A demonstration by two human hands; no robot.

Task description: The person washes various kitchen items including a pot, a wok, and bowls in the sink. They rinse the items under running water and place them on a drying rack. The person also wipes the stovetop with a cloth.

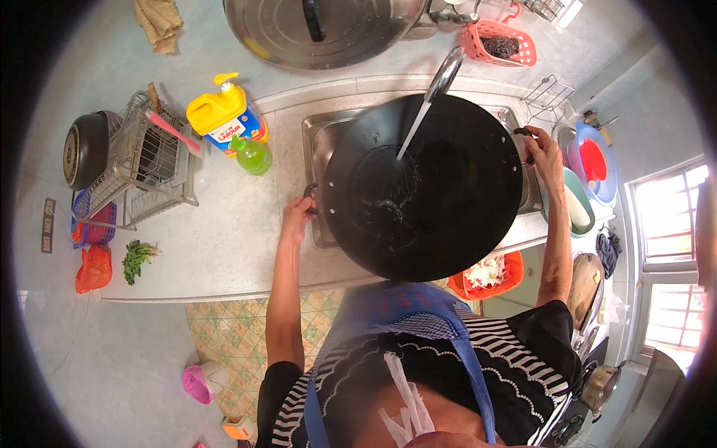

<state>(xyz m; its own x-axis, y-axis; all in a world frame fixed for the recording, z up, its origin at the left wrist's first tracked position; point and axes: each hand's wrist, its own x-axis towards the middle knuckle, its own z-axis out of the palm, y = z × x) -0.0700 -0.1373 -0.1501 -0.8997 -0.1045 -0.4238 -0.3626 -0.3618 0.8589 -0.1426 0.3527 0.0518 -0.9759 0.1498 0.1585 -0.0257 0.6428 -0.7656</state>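
Note:
A large black wok [459,207] is held over the stainless steel sink [322,145], covering most of it. My left hand [297,218] grips the wok's left loop handle [311,197]. On the opposite side, my right hand [543,154] is closed around the right loop handle [523,133]. From the chrome faucet [446,73], a stream of water [413,131] falls into the wok. Water ripples where it lands and spreads across the dark inner surface. The wok's near rim comes close to the blue apron [392,305].
Left of the sink stand a green soap bottle [255,157], a yellow detergent jug [224,115] and a wire dish rack [151,151]. A large lidded metal pot [280,33] sits behind. Basins [580,207] crowd the right, with an orange-lined waste bin [490,277] below the counter.

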